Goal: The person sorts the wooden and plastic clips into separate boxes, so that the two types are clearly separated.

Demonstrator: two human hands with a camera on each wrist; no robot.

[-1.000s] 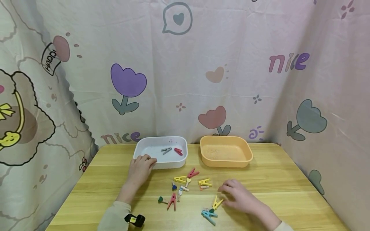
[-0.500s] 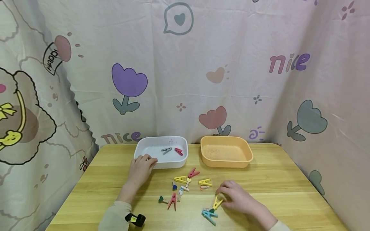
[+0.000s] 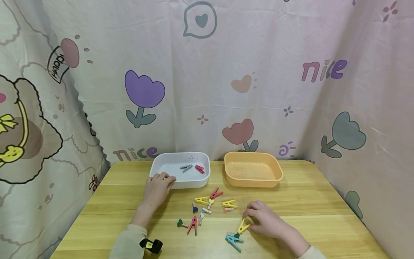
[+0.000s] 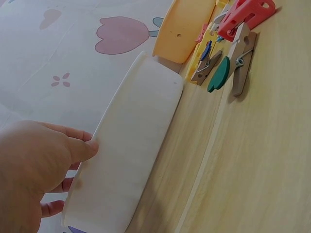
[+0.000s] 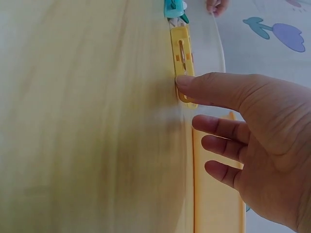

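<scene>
My left hand (image 3: 158, 187) grips the front left corner of a white tray (image 3: 181, 185). In the left wrist view its thumb lies on the tray's outer wall (image 4: 131, 145) and its fingers (image 4: 53, 206) curl over the rim. A grey peg (image 3: 185, 168) and a red peg (image 3: 199, 169) lie inside. My right hand (image 3: 263, 219) rests on the table at a yellow clothespin (image 3: 242, 227). The thumb tip touches the end of this yellow clothespin (image 5: 181, 48), while the other fingers (image 5: 218, 145) stay loosely bent and apart from it. A teal peg (image 3: 233, 240) lies just beyond it.
An orange tray (image 3: 252, 183) stands right of the white one. Several loose pegs lie between the hands, among them a yellow one (image 3: 202, 200), a red one (image 3: 193, 226) and a green-headed one (image 3: 179, 223). Patterned curtains close in the table's back and sides.
My right hand has slid a little left and down until its thumb reaches the yellow clothespin. The left hand has stayed on the white tray.
</scene>
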